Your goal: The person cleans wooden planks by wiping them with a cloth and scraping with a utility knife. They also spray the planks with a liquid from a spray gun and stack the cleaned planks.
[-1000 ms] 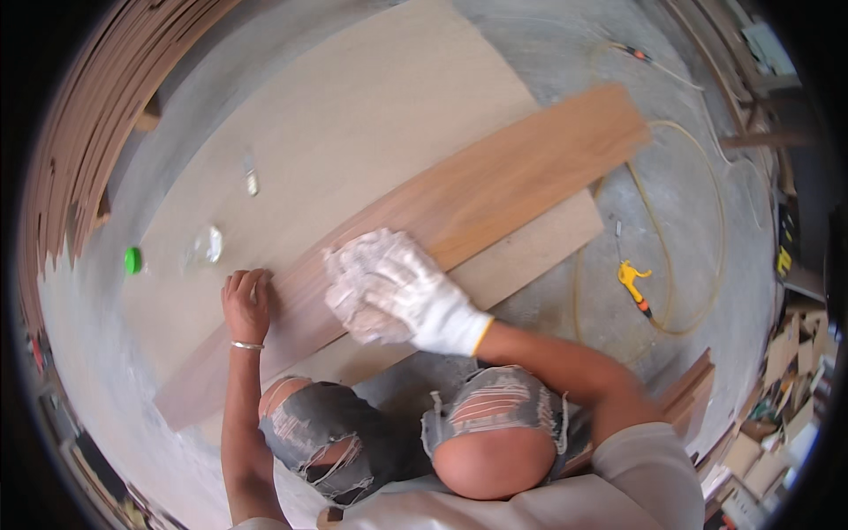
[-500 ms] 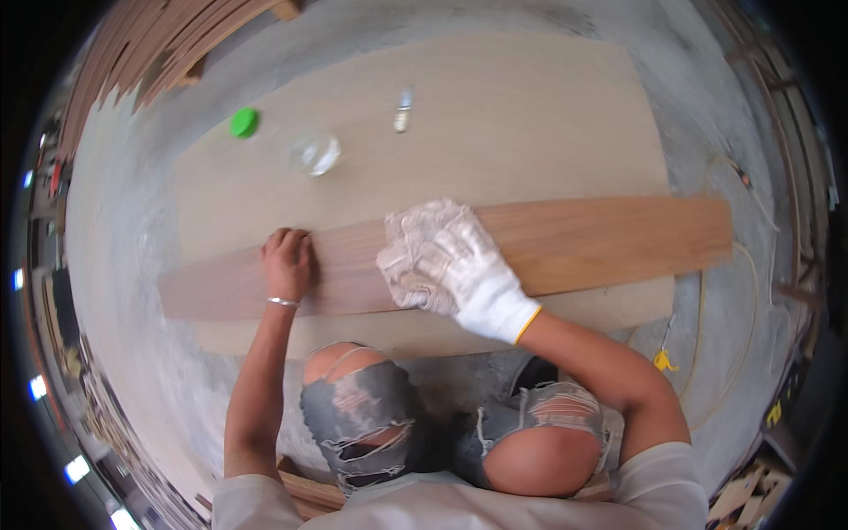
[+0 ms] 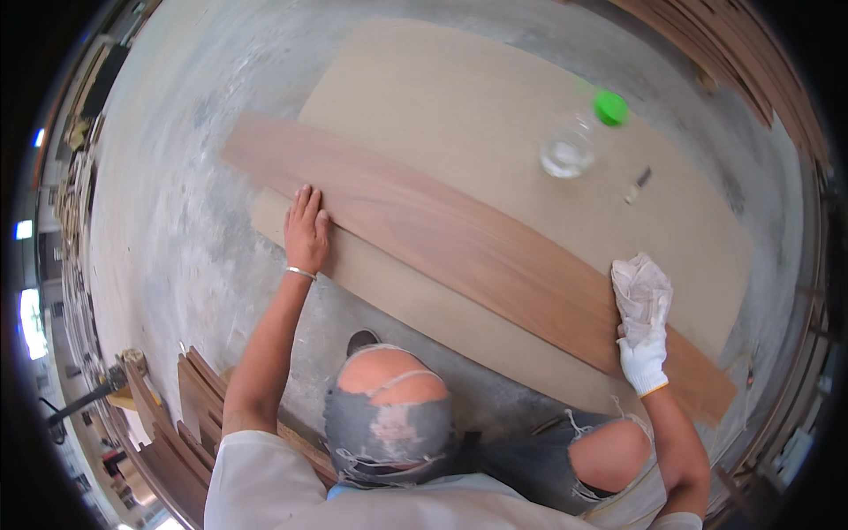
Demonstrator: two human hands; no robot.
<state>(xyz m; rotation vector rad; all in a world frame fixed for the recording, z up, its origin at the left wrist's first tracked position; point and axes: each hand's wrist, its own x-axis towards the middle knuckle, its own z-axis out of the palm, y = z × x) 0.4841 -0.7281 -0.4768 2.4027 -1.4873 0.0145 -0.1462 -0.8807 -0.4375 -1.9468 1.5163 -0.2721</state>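
A long reddish-brown wooden plank (image 3: 442,237) lies slantwise before me on a large tan sheet (image 3: 424,97). My left hand (image 3: 307,234), bare and with a bracelet at the wrist, rests with fingers outstretched on the plank's near edge, toward its left part. Around a crumpled, pale, stained cloth (image 3: 639,287) my right hand (image 3: 645,355) is closed, wearing a white knit glove. That cloth lies over the plank's right part, and the gloved fingers are partly hidden by it.
Beyond the plank a clear container (image 3: 567,155) holds a little clear liquid, with a green lid (image 3: 610,108) close by. A small flat tool (image 3: 636,187) lies to its right. Stacked boards (image 3: 733,53) fill the far right; more timber (image 3: 190,402) stands at near left.
My view has swung round, so the plank now slants down to the right. My right hand has carried the cloth along to the plank's right part. My left fingers have gone from curled to outstretched.
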